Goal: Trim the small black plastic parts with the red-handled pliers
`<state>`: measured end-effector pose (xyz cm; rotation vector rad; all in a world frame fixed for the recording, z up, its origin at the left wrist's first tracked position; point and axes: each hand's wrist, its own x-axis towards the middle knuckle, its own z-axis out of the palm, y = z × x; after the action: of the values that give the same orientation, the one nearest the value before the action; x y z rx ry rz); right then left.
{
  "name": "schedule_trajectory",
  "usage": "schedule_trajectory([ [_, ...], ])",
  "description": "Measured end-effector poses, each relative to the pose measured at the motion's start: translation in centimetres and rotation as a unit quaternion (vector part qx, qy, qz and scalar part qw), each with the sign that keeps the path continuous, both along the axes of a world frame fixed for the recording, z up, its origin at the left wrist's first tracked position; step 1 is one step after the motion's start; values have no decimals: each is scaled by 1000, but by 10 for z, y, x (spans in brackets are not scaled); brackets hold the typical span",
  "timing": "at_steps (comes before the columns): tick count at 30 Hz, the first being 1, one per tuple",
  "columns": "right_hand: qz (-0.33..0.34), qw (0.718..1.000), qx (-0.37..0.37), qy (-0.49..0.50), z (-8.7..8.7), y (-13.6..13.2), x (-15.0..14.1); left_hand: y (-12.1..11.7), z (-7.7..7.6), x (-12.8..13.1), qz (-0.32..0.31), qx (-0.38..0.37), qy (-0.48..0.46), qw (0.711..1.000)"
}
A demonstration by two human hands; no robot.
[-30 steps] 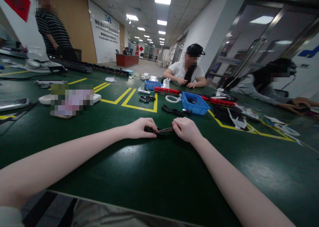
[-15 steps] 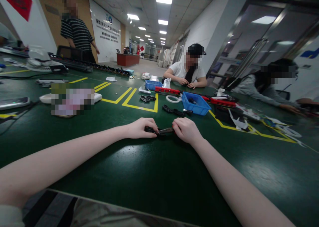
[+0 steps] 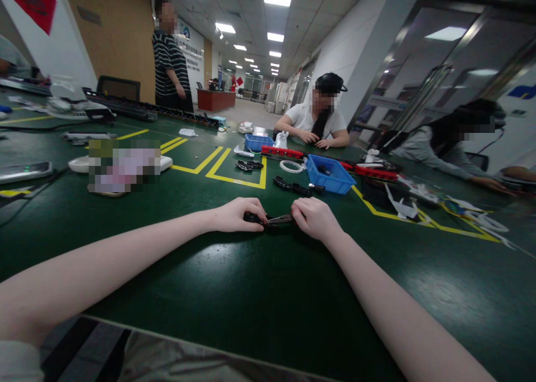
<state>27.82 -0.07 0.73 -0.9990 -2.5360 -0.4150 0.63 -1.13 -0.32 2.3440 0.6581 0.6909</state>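
Just above the green table point(image 3: 251, 292), my left hand point(image 3: 242, 214) is closed on a small black part point(image 3: 252, 218), most of which its fingers cover. My right hand point(image 3: 314, 219) is wrapped round the handles of a pair of pliers point(image 3: 283, 219); only a bit of red shows at the grip. The narrow metal jaws point left and reach the black part at my left fingertips. Whether the jaws pinch it I cannot tell. Beyond my hands lie several similar black parts point(image 3: 295, 186) in a row, and a smaller group of black pieces point(image 3: 249, 165).
A blue bin point(image 3: 330, 182) with dark pieces stands ahead on the right, beside a roll of white tape point(image 3: 292, 166). Farther back are a smaller blue bin point(image 3: 258, 143) and red strips point(image 3: 282, 152). A phone point(image 3: 121, 172) is at left. Co-workers sit across and at right.
My hands, the pliers and the black part hold nearly the same position. In the background, a standing person in a striped shirt has moved to the right.
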Motion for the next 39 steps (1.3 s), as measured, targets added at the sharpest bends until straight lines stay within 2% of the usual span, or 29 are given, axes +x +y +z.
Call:
schedule_trajectory([
  [22, -4, 1000, -8, 0, -2, -1, -5, 2, -4, -1, -4, 8, -3, 1000],
  [39, -10, 1000, -3, 17, -3, 0, -2, 1, -1, 0, -7, 19, -2, 1000],
])
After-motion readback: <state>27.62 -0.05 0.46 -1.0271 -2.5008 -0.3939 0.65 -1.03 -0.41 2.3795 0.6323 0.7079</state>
